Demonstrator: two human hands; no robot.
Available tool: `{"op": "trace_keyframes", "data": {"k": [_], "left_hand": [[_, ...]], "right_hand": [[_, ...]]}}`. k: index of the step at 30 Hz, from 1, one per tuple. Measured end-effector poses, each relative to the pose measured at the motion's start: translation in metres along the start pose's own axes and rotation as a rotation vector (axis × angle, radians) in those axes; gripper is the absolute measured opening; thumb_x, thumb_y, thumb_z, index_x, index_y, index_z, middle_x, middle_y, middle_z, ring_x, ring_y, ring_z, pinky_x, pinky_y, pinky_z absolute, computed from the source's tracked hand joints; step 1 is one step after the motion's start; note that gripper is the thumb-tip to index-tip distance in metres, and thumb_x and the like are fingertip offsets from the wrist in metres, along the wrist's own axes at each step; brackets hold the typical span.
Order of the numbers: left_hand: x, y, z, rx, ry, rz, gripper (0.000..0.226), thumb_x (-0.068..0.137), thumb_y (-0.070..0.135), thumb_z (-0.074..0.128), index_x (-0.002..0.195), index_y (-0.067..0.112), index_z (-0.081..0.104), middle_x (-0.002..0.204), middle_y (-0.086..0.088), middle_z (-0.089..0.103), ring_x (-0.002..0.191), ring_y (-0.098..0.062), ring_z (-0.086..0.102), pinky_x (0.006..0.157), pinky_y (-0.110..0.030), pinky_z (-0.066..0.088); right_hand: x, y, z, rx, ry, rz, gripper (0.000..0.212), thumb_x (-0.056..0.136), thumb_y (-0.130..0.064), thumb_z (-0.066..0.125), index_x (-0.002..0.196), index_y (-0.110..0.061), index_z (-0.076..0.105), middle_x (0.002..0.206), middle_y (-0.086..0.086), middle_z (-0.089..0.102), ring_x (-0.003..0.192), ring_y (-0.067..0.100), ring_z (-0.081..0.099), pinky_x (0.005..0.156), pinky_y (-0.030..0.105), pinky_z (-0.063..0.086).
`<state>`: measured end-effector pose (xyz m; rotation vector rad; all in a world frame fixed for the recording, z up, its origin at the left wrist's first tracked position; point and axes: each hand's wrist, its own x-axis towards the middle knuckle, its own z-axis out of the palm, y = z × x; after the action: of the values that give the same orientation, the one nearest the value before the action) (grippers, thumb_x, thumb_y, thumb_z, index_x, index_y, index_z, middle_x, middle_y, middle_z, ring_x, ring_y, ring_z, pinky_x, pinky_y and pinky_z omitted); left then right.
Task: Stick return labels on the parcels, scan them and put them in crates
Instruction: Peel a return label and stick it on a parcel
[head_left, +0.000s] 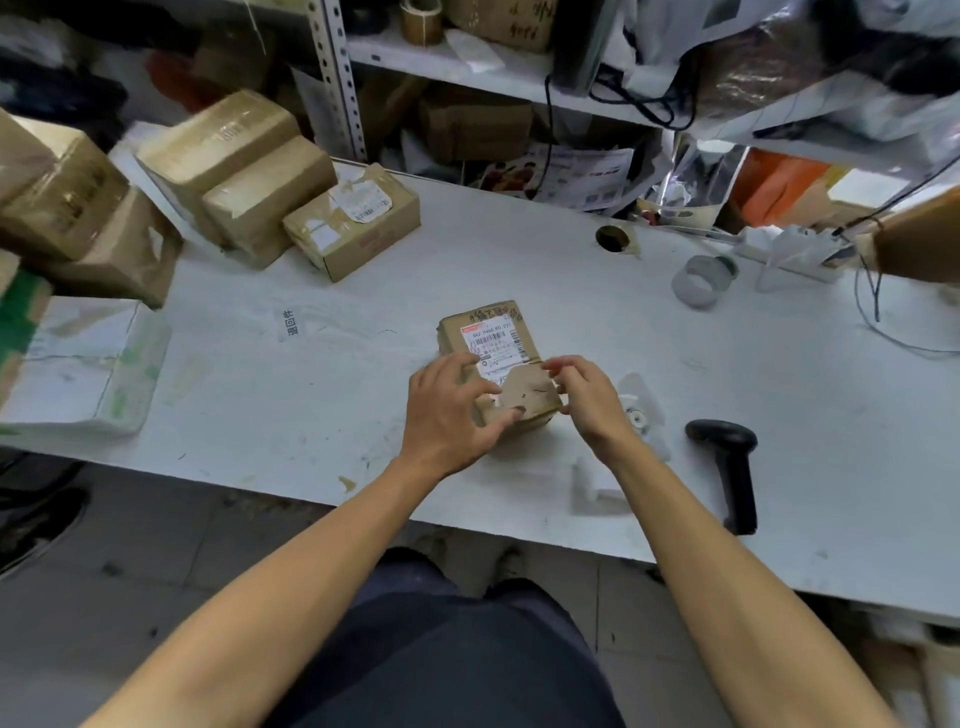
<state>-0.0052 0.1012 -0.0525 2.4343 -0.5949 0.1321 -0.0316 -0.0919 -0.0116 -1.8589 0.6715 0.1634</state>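
Observation:
A small brown cardboard parcel (493, 358) lies in the middle of the white table (311, 374), with a white printed label on its top face. My left hand (449, 410) grips the parcel's near left corner, thumb on the front edge and fingers curled over the top. My right hand (584, 392) is at the parcel's right edge with its fingertips pinched together near the label's edge; what they pinch is too small to tell. A black handheld scanner (730, 467) lies on the table to the right of my hands.
Several taped brown parcels (291, 202) are stacked at the far left. A flat white and green package (83, 364) lies at the left edge. A label roll (641, 410) sits behind my right wrist, a tape roll (698, 280) further back. Cluttered shelves (467, 67) stand behind the table.

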Motion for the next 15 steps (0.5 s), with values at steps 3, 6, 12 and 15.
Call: {"op": "trace_keyframes", "data": {"k": [3, 6, 12, 15], "left_hand": [[0.014, -0.013, -0.01, -0.035, 0.04, 0.127, 0.05, 0.07, 0.072, 0.072, 0.091, 0.026, 0.076, 0.119, -0.003, 0.066, 0.111, -0.024, 0.056, 0.085, -0.038, 0.043], [0.03, -0.025, -0.02, -0.066, 0.04, 0.345, 0.053, 0.066, 0.071, 0.076, 0.085, 0.022, 0.075, 0.116, -0.005, 0.067, 0.108, -0.027, 0.057, 0.078, -0.036, 0.042], [0.052, -0.035, -0.032, -0.046, -0.003, 0.559, 0.063, 0.063, 0.076, 0.075, 0.09, 0.019, 0.074, 0.114, -0.006, 0.067, 0.106, -0.03, 0.057, 0.077, -0.036, 0.043], [0.059, -0.034, -0.036, -0.026, 0.005, 0.649, 0.066, 0.064, 0.079, 0.072, 0.09, 0.018, 0.074, 0.113, -0.005, 0.068, 0.106, -0.028, 0.057, 0.078, -0.035, 0.042]], "right_hand": [[-0.007, -0.01, -0.007, 0.174, -0.215, 0.143, 0.034, 0.088, -0.024, 0.047, 0.111, -0.02, 0.072, 0.111, 0.009, 0.072, 0.095, 0.019, 0.067, 0.074, 0.03, 0.05], [-0.017, -0.017, -0.015, 0.181, -0.391, 0.21, 0.028, 0.099, -0.008, 0.051, 0.123, -0.011, 0.064, 0.105, 0.017, 0.075, 0.081, 0.018, 0.071, 0.074, 0.027, 0.054], [-0.03, -0.02, -0.013, 0.243, -0.445, 0.251, 0.044, 0.089, 0.006, 0.067, 0.128, -0.013, 0.063, 0.084, 0.003, 0.072, 0.07, 0.01, 0.067, 0.063, 0.02, 0.05], [-0.031, -0.021, -0.008, 0.257, -0.437, 0.324, 0.027, 0.091, 0.003, 0.066, 0.117, 0.0, 0.069, 0.085, 0.008, 0.072, 0.062, 0.011, 0.048, 0.057, 0.02, 0.039]]}}
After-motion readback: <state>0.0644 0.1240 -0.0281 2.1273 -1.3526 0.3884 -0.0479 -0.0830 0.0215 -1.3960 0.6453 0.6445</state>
